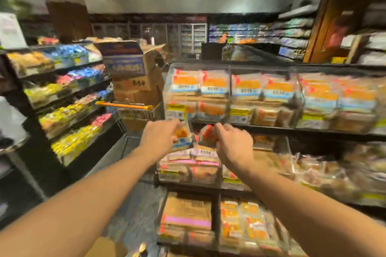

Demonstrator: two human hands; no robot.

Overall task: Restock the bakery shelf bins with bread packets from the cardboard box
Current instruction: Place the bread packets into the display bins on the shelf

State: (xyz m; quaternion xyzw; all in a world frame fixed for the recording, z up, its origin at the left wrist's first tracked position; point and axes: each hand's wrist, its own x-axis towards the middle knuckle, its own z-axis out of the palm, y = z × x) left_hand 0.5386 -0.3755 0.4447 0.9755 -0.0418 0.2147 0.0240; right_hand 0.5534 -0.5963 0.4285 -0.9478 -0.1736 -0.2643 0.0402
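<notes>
Left hand: the left hand [159,139] is stretched forward over the middle shelf, its fingers curled round a bread packet [182,136] with an orange and blue label.
Right hand: the right hand [231,143] is held just beside the left, its fingers pinched on a second packet [206,135] marked in red and orange (the outline is blurred).
Held packets: both are kept just above the middle bin [189,173], close together, whether touching cannot be told.
Middle bin: a clear bin in which stacked packets are seen, pink and white labels on top.
Top bins: the upper bins [229,94] are filled with packets stood in rows, yellow price tags on the fronts.
Cardboard box: an open cardboard box [127,62] is stacked on other cartons in a wire trolley [135,112] with an orange handle, left of the bakery shelf.
Far shelf: a snack shelf [62,98] is seen across the aisle.
</notes>
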